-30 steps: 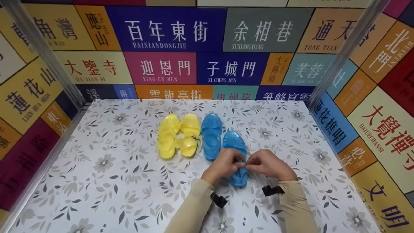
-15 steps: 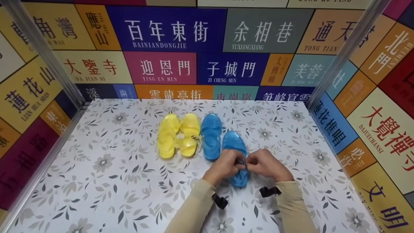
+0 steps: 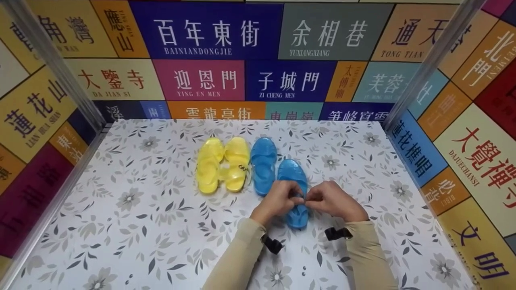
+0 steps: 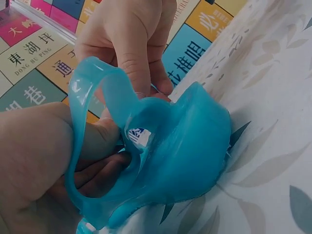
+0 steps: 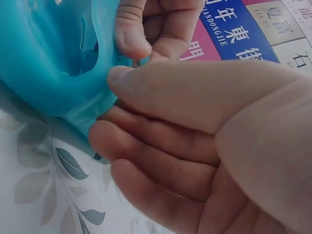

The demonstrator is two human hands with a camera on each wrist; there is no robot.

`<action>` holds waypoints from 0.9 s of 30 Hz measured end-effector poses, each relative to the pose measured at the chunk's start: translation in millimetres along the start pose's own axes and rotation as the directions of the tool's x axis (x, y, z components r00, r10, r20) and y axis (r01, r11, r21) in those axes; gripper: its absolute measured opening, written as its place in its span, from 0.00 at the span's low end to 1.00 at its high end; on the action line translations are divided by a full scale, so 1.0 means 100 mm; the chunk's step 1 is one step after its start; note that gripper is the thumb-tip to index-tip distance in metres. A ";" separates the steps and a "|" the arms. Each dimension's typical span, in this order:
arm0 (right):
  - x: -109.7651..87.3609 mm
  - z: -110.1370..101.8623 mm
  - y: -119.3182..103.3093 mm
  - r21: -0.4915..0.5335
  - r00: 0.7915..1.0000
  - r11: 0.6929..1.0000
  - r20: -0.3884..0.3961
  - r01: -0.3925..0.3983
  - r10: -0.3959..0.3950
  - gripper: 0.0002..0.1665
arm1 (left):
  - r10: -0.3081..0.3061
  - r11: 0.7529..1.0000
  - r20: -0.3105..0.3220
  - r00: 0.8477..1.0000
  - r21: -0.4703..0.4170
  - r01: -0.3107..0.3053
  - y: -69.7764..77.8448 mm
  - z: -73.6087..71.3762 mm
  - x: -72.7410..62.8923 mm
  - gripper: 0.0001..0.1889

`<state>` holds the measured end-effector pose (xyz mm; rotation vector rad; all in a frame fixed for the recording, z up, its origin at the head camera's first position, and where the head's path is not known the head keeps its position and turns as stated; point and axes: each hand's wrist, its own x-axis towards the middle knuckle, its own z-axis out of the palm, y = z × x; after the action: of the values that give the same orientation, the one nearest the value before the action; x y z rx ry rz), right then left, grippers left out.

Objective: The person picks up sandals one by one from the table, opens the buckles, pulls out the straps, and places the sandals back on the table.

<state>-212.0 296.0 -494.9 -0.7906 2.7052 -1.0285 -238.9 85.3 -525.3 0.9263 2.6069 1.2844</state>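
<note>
Blue jelly sandal (image 3: 291,171) lies toe-away on the table, its heel loop (image 4: 83,97) standing up in the left wrist view. My left hand (image 3: 278,199) reaches across the sandal and pinches its strap at the right side. From the right, my right hand (image 3: 332,201) pinches the sandal's strap (image 5: 92,114) between thumb and forefinger. Both sets of fingertips nearly meet there. A small metal piece (image 5: 136,63) shows by the left thumb in the right wrist view; the fingers hide most of the fastening.
Its matching blue sandal (image 3: 264,149) lies just left, slightly farther back. Beyond it sits a pair of yellow sandals (image 3: 211,149), side by side. Flower-patterned paper (image 3: 133,229) covers the table. Colourful sign-printed panels (image 3: 201,40) wall the back and sides.
Both hands stay at the same sandal with small finger movements; the right fingertips have come closer to the left ones. The head view has tilted slightly down.
</note>
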 end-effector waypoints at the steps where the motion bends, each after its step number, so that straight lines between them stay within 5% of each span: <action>1: 0.01 0.00 -0.01 -0.007 1.000 1.000 -0.007 0.002 -0.002 0.03 | 0.000 1.000 0.000 1.000 -0.001 0.000 0.00 0.00 0.00 0.03; 9: 0.03 0.07 -0.03 -0.038 0.998 0.999 -0.060 0.021 -0.023 0.05 | 0.030 0.998 0.043 0.999 0.046 -0.032 0.01 0.00 0.01 0.04; 14: 0.03 0.06 -0.01 -0.003 0.997 1.000 -0.077 0.023 -0.023 0.03 | 0.013 1.000 0.018 1.000 0.000 -0.013 -0.01 0.00 0.01 0.03; 20: -0.03 -0.02 0.00 0.009 1.000 1.000 -0.008 -0.025 0.025 0.03 | -0.006 0.997 0.014 1.000 -0.080 0.007 -0.03 -0.02 -0.01 0.05; 27: -0.03 -0.02 0.04 0.014 0.999 1.000 0.046 -0.016 0.015 0.04 | -0.014 1.000 0.094 0.995 -0.019 0.016 0.01 -0.05 -0.01 0.06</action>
<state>-211.7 300.8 -496.1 -0.7798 2.6582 -1.0133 -238.6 82.0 -521.6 0.9389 2.5210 1.2289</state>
